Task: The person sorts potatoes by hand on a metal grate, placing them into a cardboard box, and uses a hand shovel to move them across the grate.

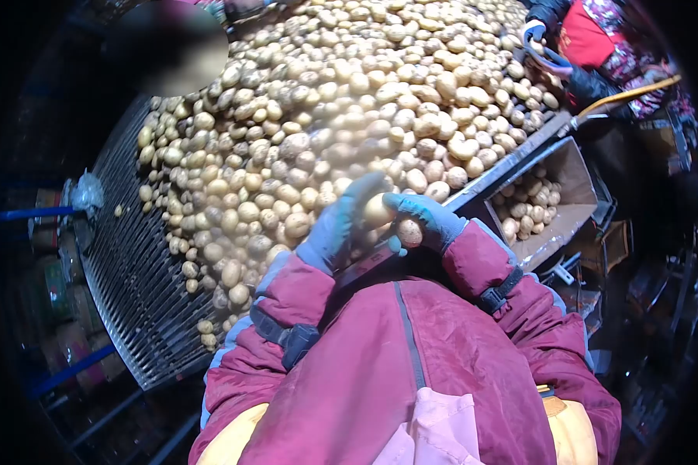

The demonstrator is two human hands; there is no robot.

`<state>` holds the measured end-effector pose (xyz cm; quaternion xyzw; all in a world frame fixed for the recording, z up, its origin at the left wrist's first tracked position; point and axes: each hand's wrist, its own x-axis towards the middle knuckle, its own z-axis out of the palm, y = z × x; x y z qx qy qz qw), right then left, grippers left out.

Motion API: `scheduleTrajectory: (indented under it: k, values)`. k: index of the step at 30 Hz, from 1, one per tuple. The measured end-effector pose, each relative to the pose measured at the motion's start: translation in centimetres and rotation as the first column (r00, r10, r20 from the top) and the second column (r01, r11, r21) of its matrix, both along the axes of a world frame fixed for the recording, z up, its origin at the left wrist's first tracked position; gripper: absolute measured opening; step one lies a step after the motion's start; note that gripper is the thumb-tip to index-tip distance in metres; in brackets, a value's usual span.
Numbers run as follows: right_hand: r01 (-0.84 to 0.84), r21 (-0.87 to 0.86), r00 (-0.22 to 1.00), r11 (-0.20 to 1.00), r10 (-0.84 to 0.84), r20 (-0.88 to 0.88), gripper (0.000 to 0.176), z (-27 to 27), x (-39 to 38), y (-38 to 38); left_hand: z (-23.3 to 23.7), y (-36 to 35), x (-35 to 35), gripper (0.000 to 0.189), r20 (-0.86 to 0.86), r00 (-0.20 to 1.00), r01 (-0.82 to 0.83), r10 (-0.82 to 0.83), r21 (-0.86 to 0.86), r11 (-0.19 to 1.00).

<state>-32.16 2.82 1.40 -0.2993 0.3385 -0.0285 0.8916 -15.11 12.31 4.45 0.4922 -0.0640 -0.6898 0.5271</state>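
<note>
Both of my hands, in blue-grey gloves, are close together above the near edge of a broad heap of potatoes (pixel 287 194). My left hand (pixel 340 225) is curled around one side of a pale potato (pixel 378 211), its fingers slightly blurred. From the other side, the fingertips of my right hand (pixel 433 217) reach that same potato. A second, rounder potato (pixel 409 232) sits in my right hand, below the fingers. The left palm is hidden from view.
The heap lies on a slatted metal table (pixel 132 287) with a raised metal edge (pixel 512 163). A box (pixel 574 186) holding several potatoes stands to the right. Another person's gloved hand (pixel 533 32) is at the heap's far right. A yellow handle (pixel 636 91) juts out nearby.
</note>
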Motion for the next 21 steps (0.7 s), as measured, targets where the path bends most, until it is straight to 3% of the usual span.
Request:
scheduleTrajectory:
  k: [1, 3, 5, 6, 7, 9, 10, 11, 12, 13, 14, 15, 16, 17, 18, 19, 20, 21]
  values:
    - [-0.045, -0.014, 0.999, 0.999, 0.045, 0.021, 0.044, 0.1, -0.8, -0.5, -0.1, -0.7, -0.2, 0.048, 0.001, 1.000, -0.017, 0.017, -0.076, 0.997]
    - [0.007, 0.019, 0.997, 1.000, -0.009, 0.072, 0.043, 0.6, -2.4, -0.8, 0.6, -0.8, -0.5, 0.045, 0.193, 0.981, -0.021, 0.036, -0.076, 0.997]
    - [0.128, -0.022, 0.991, 0.992, -0.127, 0.038, 0.042, -1.2, -4.3, -1.1, -2.9, -0.7, 0.7, 0.043, 0.443, 0.893, 0.002, 0.076, -0.172, 0.985]
    - [0.125, -0.041, 0.992, 0.991, -0.125, 0.016, 0.044, -0.4, -6.1, -1.8, -1.7, -0.7, 0.6, 0.044, 0.382, 0.910, -0.117, 0.160, -0.134, 0.984]
    - [0.122, -0.059, 0.992, 0.991, -0.123, -0.007, 0.046, 0.4, -8.0, -2.5, -4.2, -0.8, 2.2, 0.043, 0.347, 0.908, -0.205, 0.234, -0.120, 0.971]
    - [0.259, -0.092, 0.964, 0.961, -0.263, -0.036, 0.045, 1.1, -11.7, -3.5, -10.9, 1.1, 8.7, 0.046, 0.665, 0.716, -0.087, 0.212, -0.217, 0.972]
    - [0.316, -0.106, 0.946, 0.943, -0.322, -0.043, 0.044, 1.3, -13.3, -4.0, -10.9, 3.7, 11.0, 0.047, 0.789, 0.579, -0.012, 0.205, -0.243, 0.970]
    - [0.394, -0.131, 0.912, 0.909, -0.405, -0.061, 0.042, 0.6, -15.4, -4.6, -8.0, 3.6, 10.9, 0.048, 0.915, 0.352, -0.058, 0.198, -0.189, 0.980]
    - [0.446, -0.154, 0.885, 0.882, -0.460, -0.067, 0.041, 0.1, -17.6, -5.2, -6.8, 4.8, 12.1, 0.050, 0.951, 0.261, -0.115, 0.164, -0.138, 0.984]
    - [0.489, -0.171, 0.860, 0.855, -0.506, -0.067, 0.040, -0.7, -19.9, -6.0, -8.6, 7.0, 15.4, 0.050, 0.957, 0.215, -0.190, 0.194, -0.154, 0.970]
    - [0.480, -0.287, 0.850, 0.829, -0.521, -0.081, 0.038, -1.9, -22.6, -7.2, -10.3, 9.9, 20.0, 0.051, 0.992, -0.117, -0.158, -0.053, 0.034, 0.987]
    - [0.506, -0.294, 0.840, 0.811, -0.541, -0.047, 0.042, -3.9, -25.7, -8.3, -10.2, 11.5, 20.4, 0.051, 0.991, -0.089, -0.268, 0.104, -0.125, 0.955]
    - [0.258, -0.837, 0.842, 0.482, -0.537, -0.049, 0.044, -5.5, -28.0, -9.8, -11.0, 13.5, 22.0, 0.050, 0.974, -0.223, -0.350, -0.030, -0.051, 0.935]
    - [0.052, -0.942, 0.818, 0.332, -0.555, -0.150, 0.043, -6.7, -30.9, -11.1, -12.3, 16.5, 24.5, 0.049, 0.922, -0.343, -0.457, -0.181, 0.005, 0.890]
    - [0.196, -0.857, 0.809, 0.476, -0.573, -0.133, 0.043, -7.3, -32.9, -12.2, -14.9, 19.5, 28.1, 0.051, 0.811, -0.243, -0.475, -0.532, 0.379, 0.794]
    - [0.342, -0.735, 0.782, 0.585, -0.611, -0.122, 0.043, -7.8, -34.8, -13.3, -17.4, 22.4, 31.6, 0.053, 0.568, -0.203, -0.397, -0.798, 0.697, 0.597]
    - [0.500, -0.669, 0.743, 0.550, -0.669, 0.005, 0.045, -8.1, -35.0, -13.5, -17.3, 22.9, 30.7, 0.061, 0.499, -0.153, -0.370, -0.853, 0.771, 0.518]
    - [0.491, -0.671, 0.742, 0.556, -0.670, -0.012, 0.041, -8.0, -34.2, -13.8, -16.1, 21.5, 28.1, 0.069, 0.651, -0.080, -0.450, -0.755, 0.652, 0.610]
